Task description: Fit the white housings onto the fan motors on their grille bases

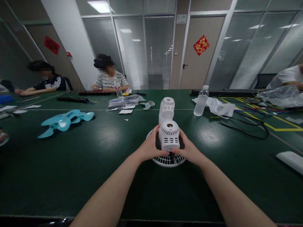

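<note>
Both my hands grip a white vented fan motor housing (169,136), which has a round hole in its top. My left hand (151,146) closes on its left side and my right hand (189,148) on its right, thumbs meeting low at the front. Beneath it is a round white fan grille (168,164) on the green table; whether the two are joined is hidden. A small dark part shows below the thumbs. Just behind, a second similar white housing (167,107) stands upright, its lower part hidden by the first.
Light-blue fan blades (63,121) lie to the left. A capped bottle (201,101) stands right of the housings, beside a white plastic bag (220,107) and black cables (245,131). A white bar (298,165) lies at the right edge. Other people sit around the table (94,183).
</note>
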A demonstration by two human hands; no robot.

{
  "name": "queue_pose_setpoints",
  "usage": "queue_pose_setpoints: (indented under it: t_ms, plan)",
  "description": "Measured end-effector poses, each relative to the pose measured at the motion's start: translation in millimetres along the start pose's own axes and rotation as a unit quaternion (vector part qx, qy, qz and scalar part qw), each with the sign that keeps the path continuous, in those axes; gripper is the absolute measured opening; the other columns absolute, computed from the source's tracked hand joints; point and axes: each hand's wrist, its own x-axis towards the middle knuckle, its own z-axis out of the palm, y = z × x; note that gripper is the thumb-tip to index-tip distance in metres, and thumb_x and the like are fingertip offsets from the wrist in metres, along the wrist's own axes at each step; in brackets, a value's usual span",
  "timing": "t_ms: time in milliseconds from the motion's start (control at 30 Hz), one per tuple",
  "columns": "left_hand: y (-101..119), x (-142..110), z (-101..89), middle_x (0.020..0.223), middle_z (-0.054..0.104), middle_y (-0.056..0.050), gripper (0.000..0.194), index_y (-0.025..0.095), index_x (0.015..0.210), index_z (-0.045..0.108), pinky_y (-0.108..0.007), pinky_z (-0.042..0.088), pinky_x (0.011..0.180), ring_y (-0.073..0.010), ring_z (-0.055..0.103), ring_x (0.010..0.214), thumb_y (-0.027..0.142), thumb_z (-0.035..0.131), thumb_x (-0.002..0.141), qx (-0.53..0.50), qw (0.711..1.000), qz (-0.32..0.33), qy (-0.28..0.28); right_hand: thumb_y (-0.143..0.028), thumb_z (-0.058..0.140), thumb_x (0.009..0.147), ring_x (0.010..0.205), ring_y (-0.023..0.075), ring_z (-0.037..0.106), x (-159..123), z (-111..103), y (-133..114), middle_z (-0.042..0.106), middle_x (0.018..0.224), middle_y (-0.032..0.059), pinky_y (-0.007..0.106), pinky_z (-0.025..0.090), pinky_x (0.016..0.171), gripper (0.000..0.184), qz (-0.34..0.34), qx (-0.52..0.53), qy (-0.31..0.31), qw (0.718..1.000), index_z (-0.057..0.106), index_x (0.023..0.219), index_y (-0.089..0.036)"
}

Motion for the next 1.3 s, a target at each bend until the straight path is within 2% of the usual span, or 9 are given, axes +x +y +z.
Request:
queue_pose_setpoints:
  t_ms: [100, 200, 367, 500, 667, 867, 1033, 1167, 1300]
  plan:
    - [-1.5, 0.2, 0.4, 0.159, 0.033, -0.017, 0.127, 0.026, 0.157, 0.014, -0.06, 0.031, 0.12, -0.0394, 0.035, 0.146, 0.043, 0.092, 0.058, 0.012, 1.0, 0.003, 0.004, -0.043, 0.086, 0.071, 0.146, 0.0364, 0.038, 0.0, -2.1, 1.7, 0.042, 0.156, 0.0105, 0.062, 0.028, 0.121, 0.105, 0.005, 0.022, -0.006, 1.0, 0.024, 0.155, -0.033]
    - [-2.2, 0.4, 0.7, 0.16, 0.032, -0.017, 0.127, 0.025, 0.157, 0.015, -0.06, 0.03, 0.12, -0.0396, 0.034, 0.147, 0.045, 0.092, 0.058, 0.023, 1.0, 0.006, 0.002, -0.04, 0.086, 0.071, 0.145, 0.0344, 0.041, 0.5, -2.9, 6.8, 0.044, 0.155, 0.0109, 0.06, 0.032, 0.12, 0.103, -0.003, 0.046, -0.014, 0.999, 0.025, 0.154, -0.033]
    - [-3.2, 0.7, -1.2, 0.161, 0.028, -0.018, 0.126, 0.024, 0.157, 0.014, -0.06, 0.027, 0.121, -0.0393, 0.031, 0.148, 0.047, 0.09, 0.06, 0.017, 1.0, 0.005, -0.012, -0.039, 0.086, 0.072, 0.148, 0.0342, 0.036, 0.0, -2.2, 9.3, 0.039, 0.159, 0.0113, 0.059, 0.027, 0.122, 0.104, -0.001, 0.035, -0.014, 0.999, 0.022, 0.154, -0.033]
    - [-2.9, 0.6, -4.5, 0.16, 0.03, -0.019, 0.121, 0.024, 0.157, 0.015, -0.063, 0.029, 0.119, -0.0396, 0.032, 0.148, 0.046, 0.088, 0.063, -0.004, 1.0, -0.014, -0.026, -0.04, 0.084, 0.074, 0.149, 0.0355, 0.034, -1.6, -2.5, 6.2, 0.036, 0.161, 0.0109, 0.063, 0.027, 0.121, 0.105, 0.014, 0.026, -0.021, 0.999, 0.02, 0.156, -0.034]
    - [-2.6, 0.0, -6.7, 0.161, 0.03, -0.017, 0.12, 0.026, 0.157, 0.017, -0.064, 0.029, 0.119, -0.0406, 0.032, 0.147, 0.043, 0.088, 0.062, 0.004, 0.999, -0.027, -0.024, -0.04, 0.084, 0.074, 0.148, 0.0351, 0.036, -1.4, -3.4, 2.5, 0.038, 0.159, 0.0121, 0.062, 0.029, 0.12, 0.107, 0.022, 0.04, -0.031, 0.998, 0.016, 0.157, -0.033]
    - [-5.2, 2.1, -5.6, 0.161, 0.031, -0.017, 0.123, 0.024, 0.158, 0.017, -0.061, 0.025, 0.122, -0.0399, 0.03, 0.149, 0.044, 0.089, 0.06, 0.025, 1.0, 0.0, -0.016, -0.041, 0.085, 0.072, 0.146, 0.0361, 0.039, -0.2, -2.1, 1.7, 0.042, 0.156, 0.0136, 0.06, 0.03, 0.12, 0.105, 0.009, 0.036, -0.011, 0.999, 0.021, 0.155, -0.03]
    - [-3.3, 3.0, -4.7, 0.162, 0.032, -0.016, 0.124, 0.029, 0.16, 0.013, -0.066, 0.023, 0.121, -0.0423, 0.031, 0.148, 0.044, 0.088, 0.062, 0.043, 0.999, -0.006, -0.024, -0.042, 0.084, 0.073, 0.146, 0.036, 0.038, -0.6, -0.1, 6.4, 0.042, 0.157, 0.0126, 0.06, 0.029, 0.121, 0.103, -0.006, 0.031, 0.001, 0.999, 0.023, 0.155, -0.03]
    - [-1.6, 2.7, -6.1, 0.164, 0.028, -0.016, 0.125, 0.03, 0.16, 0.008, -0.068, 0.02, 0.121, -0.0431, 0.028, 0.15, 0.046, 0.087, 0.064, 0.043, 0.998, -0.015, -0.037, -0.045, 0.083, 0.074, 0.146, 0.0368, 0.038, -0.9, -0.5, 6.5, 0.041, 0.158, 0.0116, 0.062, 0.03, 0.12, 0.102, -0.009, 0.021, 0.002, 1.0, 0.022, 0.156, -0.032]
    - [-3.0, 1.4, -11.7, 0.168, 0.018, -0.013, 0.12, 0.03, 0.161, 0.004, -0.064, 0.019, 0.123, -0.0397, 0.02, 0.154, 0.047, 0.082, 0.071, 0.007, 0.998, -0.006, -0.069, -0.048, 0.081, 0.076, 0.146, 0.0375, 0.038, -1.4, -1.7, 6.5, 0.041, 0.158, 0.0118, 0.062, 0.029, 0.12, 0.101, -0.015, 0.013, -0.003, 1.0, 0.021, 0.156, -0.032]
